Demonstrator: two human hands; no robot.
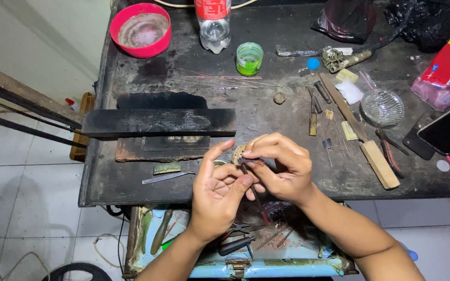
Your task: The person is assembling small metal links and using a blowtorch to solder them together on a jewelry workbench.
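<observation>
Small round brownish metal piece sits right at centre, held just above the near edge of the dark scorched tabletop, pinched between both hands. Left hand cups underneath, thumb and forefinger closing on the piece while the other fingers curl loosely. Right hand comes in from the other side, fingers pressed together on the piece's rim and also gripping a thin dark rod-like tool that slants down toward the open blue drawer below.

Risk, as I read it: the piece is tiny and held only by fingertips over that drawer full of hand tools, so a slip would likely drop it in among the clutter. The tool tip is also close to the left palm; a sudden push could jab it.

Containers, left to right: a red round plastic bowl at the far left corner with cloudy liquid or residue inside; a clear plastic bottle, lower part looks nearly empty; a small green translucent cup, contents unclear; a ribbed clear glass dish, apparently empty.
</observation>
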